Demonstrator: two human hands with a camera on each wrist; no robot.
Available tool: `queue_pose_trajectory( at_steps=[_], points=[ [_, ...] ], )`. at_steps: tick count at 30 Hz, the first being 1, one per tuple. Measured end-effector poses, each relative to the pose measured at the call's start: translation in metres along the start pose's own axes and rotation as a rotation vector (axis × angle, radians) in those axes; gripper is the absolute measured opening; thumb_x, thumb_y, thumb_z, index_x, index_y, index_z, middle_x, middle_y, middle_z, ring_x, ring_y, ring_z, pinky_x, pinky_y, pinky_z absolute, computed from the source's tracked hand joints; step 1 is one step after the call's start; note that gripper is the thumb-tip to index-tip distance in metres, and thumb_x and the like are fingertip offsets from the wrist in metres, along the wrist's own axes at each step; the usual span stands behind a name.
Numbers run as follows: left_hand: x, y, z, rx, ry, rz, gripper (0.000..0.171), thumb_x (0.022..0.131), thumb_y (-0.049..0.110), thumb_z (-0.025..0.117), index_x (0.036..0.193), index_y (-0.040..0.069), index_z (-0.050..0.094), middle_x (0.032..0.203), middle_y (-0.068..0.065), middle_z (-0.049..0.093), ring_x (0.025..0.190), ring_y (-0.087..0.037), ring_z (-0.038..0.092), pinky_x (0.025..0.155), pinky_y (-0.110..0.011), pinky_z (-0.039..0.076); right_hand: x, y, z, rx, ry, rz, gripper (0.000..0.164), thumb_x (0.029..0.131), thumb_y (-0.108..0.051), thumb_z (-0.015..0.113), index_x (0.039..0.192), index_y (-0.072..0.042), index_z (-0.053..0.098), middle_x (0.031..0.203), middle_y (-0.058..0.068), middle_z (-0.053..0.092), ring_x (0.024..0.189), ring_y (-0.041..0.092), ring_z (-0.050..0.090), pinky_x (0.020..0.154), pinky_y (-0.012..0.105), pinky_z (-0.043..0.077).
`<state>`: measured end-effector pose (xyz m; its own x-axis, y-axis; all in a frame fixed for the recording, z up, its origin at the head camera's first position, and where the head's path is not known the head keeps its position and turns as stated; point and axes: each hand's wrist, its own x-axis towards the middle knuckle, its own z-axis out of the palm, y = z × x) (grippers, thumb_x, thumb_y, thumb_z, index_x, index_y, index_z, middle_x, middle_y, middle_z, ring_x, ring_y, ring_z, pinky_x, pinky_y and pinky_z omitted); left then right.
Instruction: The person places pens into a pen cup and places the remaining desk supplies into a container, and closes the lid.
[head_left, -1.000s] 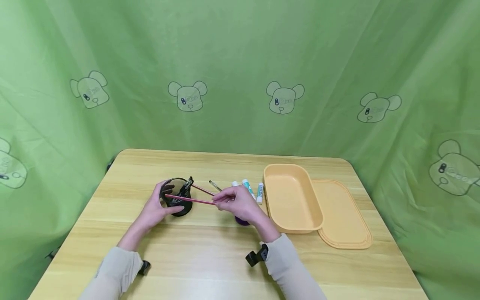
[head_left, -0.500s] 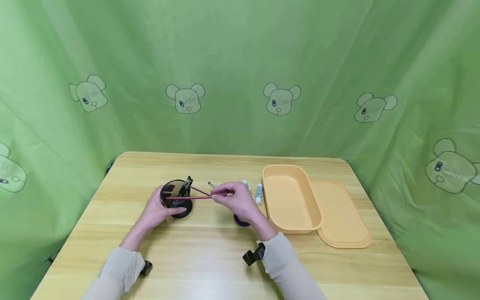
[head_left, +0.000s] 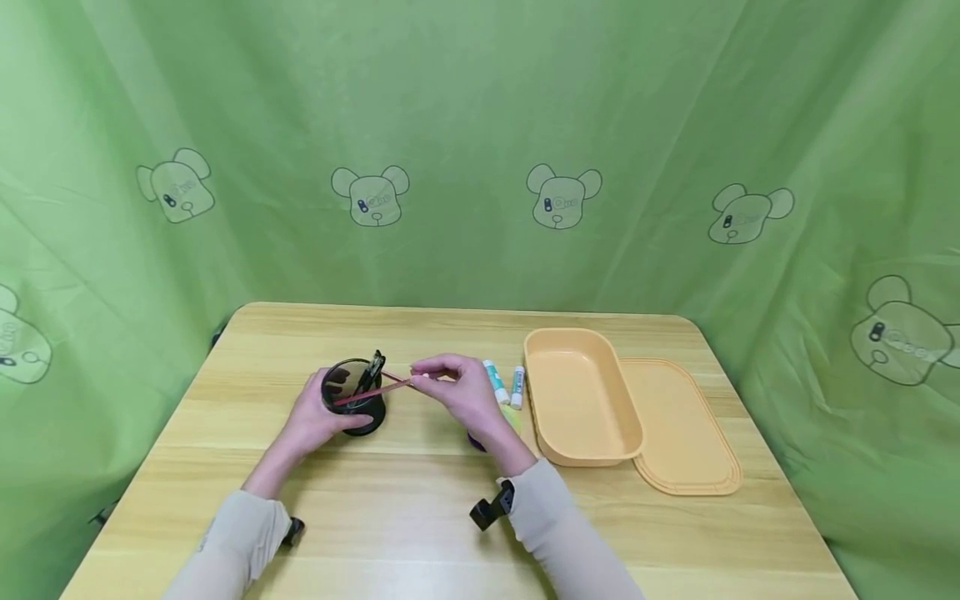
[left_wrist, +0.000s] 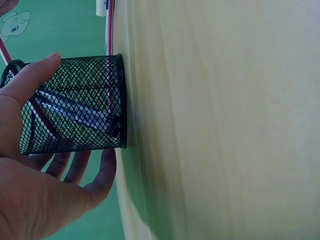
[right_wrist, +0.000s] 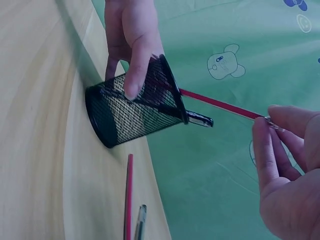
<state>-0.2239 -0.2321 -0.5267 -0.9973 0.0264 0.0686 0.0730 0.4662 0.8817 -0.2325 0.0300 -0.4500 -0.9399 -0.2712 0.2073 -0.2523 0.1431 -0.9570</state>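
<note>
Red pencil [right_wrist: 220, 104] leaned across the rim of a black mesh cup [left_wrist: 80, 77], its lower part inside and its upper end pinched between the thumb and fingertips of a person's right hand [head_left: 463, 396]. The left hand [head_left: 309, 418] gripped the cup, thumb on one side and fingers on the other, with the base at the surface of a wood-grain table [head_left: 375, 533]. The two hands stood apart, the exposed length of pencil between them. A dark pen [right_wrist: 200, 119] poked out over the rim beside the pencil.

Near the cup, a second red pencil [right_wrist: 129, 200] lay on the table with a loose pen [right_wrist: 141, 225] just beside it. Beyond the right hand were two white-and-teal tubes [head_left: 496, 383], a yellow-green item [head_left: 512, 417] and a purple object [head_left: 476, 442], the last two partly hidden by the hand and wrist. Farther right sat an open orange box [head_left: 585, 392], its side overlapping the edge of a matching lid [head_left: 686, 433]. Pale sleeves [head_left: 558, 525] covered both forearms, and a green curtain [head_left: 480, 275] printed with bear heads hung behind the table.
</note>
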Motion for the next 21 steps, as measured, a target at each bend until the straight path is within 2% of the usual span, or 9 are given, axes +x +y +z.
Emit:
queue_pose_trajectory(
  at_steps=[6, 9, 13, 17, 21],
  points=[
    [-0.001, 0.000, -0.001, 0.009, 0.007, 0.015, 0.096, 0.054, 0.031, 0.094, 0.134, 0.011, 0.044, 0.129, -0.015, 0.048, 0.117, -0.031, 0.048, 0.105, -0.051, 0.037, -0.002, -0.016, 0.009, 0.022, -0.017, -0.007, 0.024, 0.082, -0.012, 0.076, 0.103, 0.000, 0.072, 0.100, 0.014, 0.072, 0.091, 0.023, 0.065, 0.080, 0.024, 0.054],
    [-0.001, 0.000, -0.001, 0.000, 0.009, 0.016, 0.096, 0.055, 0.031, 0.094, 0.134, 0.010, 0.044, 0.129, -0.015, 0.048, 0.118, -0.032, 0.048, 0.105, -0.052, 0.037, -0.005, -0.026, 0.013, 0.012, -0.026, -0.005, 0.023, 0.083, -0.009, 0.074, 0.103, 0.003, 0.071, 0.100, 0.017, 0.071, 0.092, 0.028, 0.065, 0.079, 0.023, 0.054],
    [-0.002, 0.000, -0.001, -0.006, 0.010, 0.013, 0.096, 0.055, 0.029, 0.093, 0.135, 0.010, 0.043, 0.129, -0.014, 0.047, 0.119, -0.032, 0.047, 0.105, -0.052, 0.036, -0.005, -0.029, 0.018, 0.002, -0.026, 0.006, 0.023, 0.084, -0.010, 0.073, 0.103, 0.003, 0.071, 0.100, 0.017, 0.071, 0.094, 0.032, 0.064, 0.075, 0.022, 0.054],
    [-0.002, 0.000, -0.001, 0.002, 0.013, 0.014, 0.096, 0.056, 0.029, 0.093, 0.135, 0.010, 0.043, 0.129, -0.013, 0.047, 0.118, -0.032, 0.047, 0.105, -0.052, 0.036, -0.002, -0.027, 0.022, -0.004, -0.027, 0.015, 0.024, 0.084, -0.011, 0.073, 0.104, 0.002, 0.071, 0.100, 0.016, 0.071, 0.093, 0.033, 0.064, 0.071, 0.019, 0.054],
    [-0.002, 0.000, 0.000, 0.007, 0.016, 0.013, 0.097, 0.055, 0.030, 0.093, 0.135, 0.010, 0.043, 0.128, -0.013, 0.047, 0.118, -0.031, 0.047, 0.105, -0.052, 0.036, 0.007, -0.008, 0.027, -0.018, 0.023, 0.003, 0.021, 0.083, -0.013, 0.075, 0.101, -0.002, 0.073, 0.096, 0.014, 0.072, 0.089, 0.031, 0.066, 0.064, 0.019, 0.051]
  ],
)
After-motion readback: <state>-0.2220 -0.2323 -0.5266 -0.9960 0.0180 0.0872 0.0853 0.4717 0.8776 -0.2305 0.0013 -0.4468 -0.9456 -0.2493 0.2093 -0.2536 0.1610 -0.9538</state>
